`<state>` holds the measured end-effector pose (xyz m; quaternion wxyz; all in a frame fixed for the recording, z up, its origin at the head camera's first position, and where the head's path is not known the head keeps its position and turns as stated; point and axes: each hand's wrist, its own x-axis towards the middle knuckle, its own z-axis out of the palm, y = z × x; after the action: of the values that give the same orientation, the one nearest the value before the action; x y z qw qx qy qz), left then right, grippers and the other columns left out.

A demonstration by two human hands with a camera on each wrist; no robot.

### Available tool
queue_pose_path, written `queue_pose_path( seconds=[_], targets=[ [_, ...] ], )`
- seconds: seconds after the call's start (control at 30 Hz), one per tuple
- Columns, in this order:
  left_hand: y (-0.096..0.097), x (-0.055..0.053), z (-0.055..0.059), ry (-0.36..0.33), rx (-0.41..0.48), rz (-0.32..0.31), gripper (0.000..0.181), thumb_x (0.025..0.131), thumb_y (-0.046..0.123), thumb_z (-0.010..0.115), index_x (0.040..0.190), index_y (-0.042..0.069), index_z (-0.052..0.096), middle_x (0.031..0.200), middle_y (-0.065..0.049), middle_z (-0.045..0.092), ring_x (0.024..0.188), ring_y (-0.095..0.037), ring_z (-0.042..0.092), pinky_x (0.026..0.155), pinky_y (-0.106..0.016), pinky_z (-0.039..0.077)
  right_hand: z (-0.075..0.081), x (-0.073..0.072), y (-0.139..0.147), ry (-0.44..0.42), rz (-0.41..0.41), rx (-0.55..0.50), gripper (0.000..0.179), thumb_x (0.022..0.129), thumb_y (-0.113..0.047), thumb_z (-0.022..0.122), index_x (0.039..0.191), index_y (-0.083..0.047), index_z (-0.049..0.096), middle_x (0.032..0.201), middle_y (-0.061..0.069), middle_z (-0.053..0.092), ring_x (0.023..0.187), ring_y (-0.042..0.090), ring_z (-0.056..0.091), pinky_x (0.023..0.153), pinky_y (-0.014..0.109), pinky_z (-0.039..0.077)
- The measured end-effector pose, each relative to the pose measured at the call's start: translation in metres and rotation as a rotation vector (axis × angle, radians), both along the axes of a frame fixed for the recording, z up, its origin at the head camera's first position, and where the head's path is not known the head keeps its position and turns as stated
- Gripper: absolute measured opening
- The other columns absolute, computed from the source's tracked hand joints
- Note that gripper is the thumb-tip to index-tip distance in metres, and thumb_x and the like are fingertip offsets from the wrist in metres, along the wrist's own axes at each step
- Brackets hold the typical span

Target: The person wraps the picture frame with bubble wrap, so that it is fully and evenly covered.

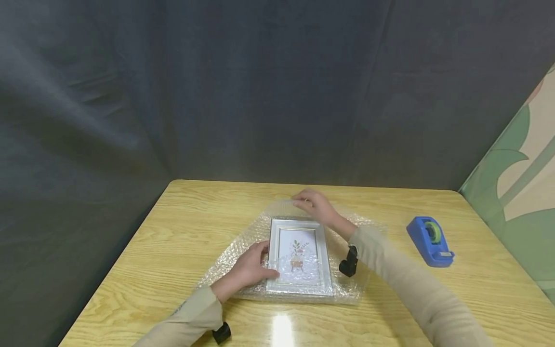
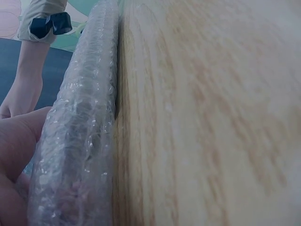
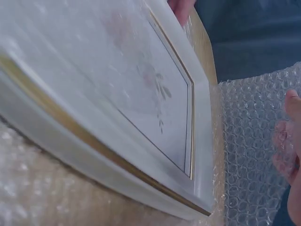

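Observation:
A white picture frame (image 1: 274, 250) with a gold inner line and a plant print lies face up on a sheet of bubble wrap (image 1: 236, 255). The wrap's near part is folded over the frame's lower half. My left hand (image 1: 250, 266) holds the frame's left edge through the wrap, thumb on top. At the far side my right hand (image 1: 318, 207) pinches the far flap of the wrap and lifts it off the table. In the right wrist view, fingers (image 3: 284, 141) show through the raised bubble wrap (image 3: 249, 150), beyond the frame (image 3: 202, 141).
A blue tape dispenser (image 1: 427, 241) with a greenish roll stands at the right of the wooden table (image 1: 173, 241). A dark curtain (image 1: 269, 96) hangs behind the table and at its left. A panel with leaf shapes (image 1: 520, 193) is at the right.

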<state>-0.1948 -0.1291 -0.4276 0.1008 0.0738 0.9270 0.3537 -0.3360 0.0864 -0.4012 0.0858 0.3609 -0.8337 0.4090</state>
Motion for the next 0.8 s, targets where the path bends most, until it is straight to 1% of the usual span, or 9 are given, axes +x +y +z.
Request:
queue_pose_path(
  seconds=[0.17,0.4,0.57,0.63,0.8],
  targets=[
    [0.000,0.000,0.000,-0.004,0.012,0.001,0.092,0.060,0.035,0.080,0.135,0.004,0.038,0.120,-0.008,0.053,0.098,-0.024,0.053,0.083,-0.040,0.048,0.006,0.015,0.004,-0.014,0.041,0.026,0.019,0.089,-0.014,0.058,0.099,-0.001,0.068,0.097,0.007,0.064,0.091,0.021,0.059,0.079,0.037,0.051],
    [0.000,0.000,0.001,0.009,0.048,-0.008,0.089,0.059,0.031,0.081,0.133,0.003,0.040,0.118,-0.010,0.053,0.097,-0.024,0.054,0.082,-0.039,0.048,0.006,0.041,0.012,-0.080,0.106,0.058,0.021,0.089,-0.017,0.058,0.101,-0.003,0.068,0.097,0.004,0.065,0.092,0.018,0.059,0.077,0.033,0.051],
    [-0.001,0.000,0.000,0.009,0.061,-0.009,0.089,0.059,0.030,0.081,0.133,0.002,0.041,0.119,-0.011,0.054,0.099,-0.026,0.054,0.084,-0.041,0.048,-0.003,0.057,0.014,-0.088,0.159,0.090,0.024,0.089,-0.021,0.057,0.103,-0.005,0.067,0.100,0.003,0.064,0.094,0.017,0.059,0.078,0.030,0.051],
    [-0.001,0.000,0.000,0.010,0.058,-0.012,0.089,0.059,0.031,0.081,0.133,0.002,0.040,0.119,-0.011,0.054,0.100,-0.026,0.054,0.085,-0.042,0.047,-0.008,0.061,0.014,-0.066,0.173,0.092,0.023,0.089,-0.020,0.058,0.103,-0.004,0.067,0.100,0.003,0.064,0.094,0.017,0.059,0.080,0.030,0.051],
    [-0.001,-0.001,-0.001,0.019,0.047,-0.021,0.089,0.060,0.033,0.080,0.134,0.002,0.040,0.121,-0.011,0.053,0.103,-0.028,0.053,0.088,-0.044,0.046,-0.020,0.067,0.012,-0.012,0.180,0.086,0.020,0.087,-0.014,0.060,0.101,-0.002,0.067,0.099,0.005,0.064,0.093,0.020,0.059,0.081,0.032,0.051]
  ],
)
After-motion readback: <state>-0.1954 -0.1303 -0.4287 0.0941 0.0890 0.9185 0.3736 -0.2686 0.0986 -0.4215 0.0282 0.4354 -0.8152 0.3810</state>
